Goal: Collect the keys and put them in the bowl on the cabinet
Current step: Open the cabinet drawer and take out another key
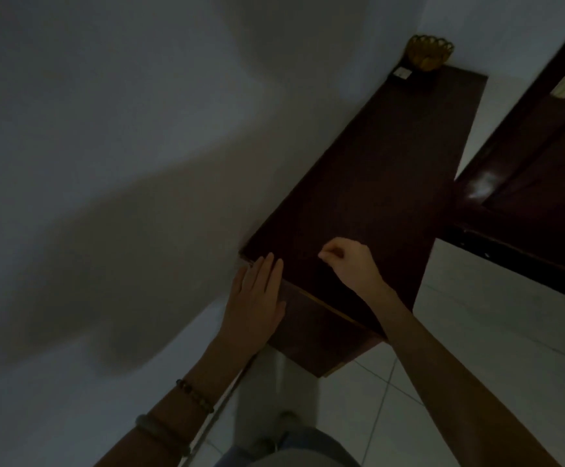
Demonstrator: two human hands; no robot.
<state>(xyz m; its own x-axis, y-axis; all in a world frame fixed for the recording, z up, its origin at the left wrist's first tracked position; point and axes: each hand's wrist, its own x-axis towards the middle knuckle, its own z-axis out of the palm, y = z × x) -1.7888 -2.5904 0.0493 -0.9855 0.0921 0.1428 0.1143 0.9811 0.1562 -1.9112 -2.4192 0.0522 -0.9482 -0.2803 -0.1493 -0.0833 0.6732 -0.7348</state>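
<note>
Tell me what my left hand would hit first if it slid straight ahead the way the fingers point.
Probably nothing soon: the left hand lies flat at the cabinet top's near corner, fingers aimed along the bare wood beside the wall. Depth is unclear.

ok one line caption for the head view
Left hand flat on dark cabinet, right hand pinching, gold bowl at far end.

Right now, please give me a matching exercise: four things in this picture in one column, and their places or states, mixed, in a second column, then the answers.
1. left hand
2. right hand
3. bowl
4. bracelets

A. at the far end of the cabinet top
B. fingertips pinched over the near end of the cabinet top
C. on the left wrist
D. flat, fingers straight, at the cabinet's near corner

Pairs: 1-D, 2-B, 3-A, 4-C
</note>
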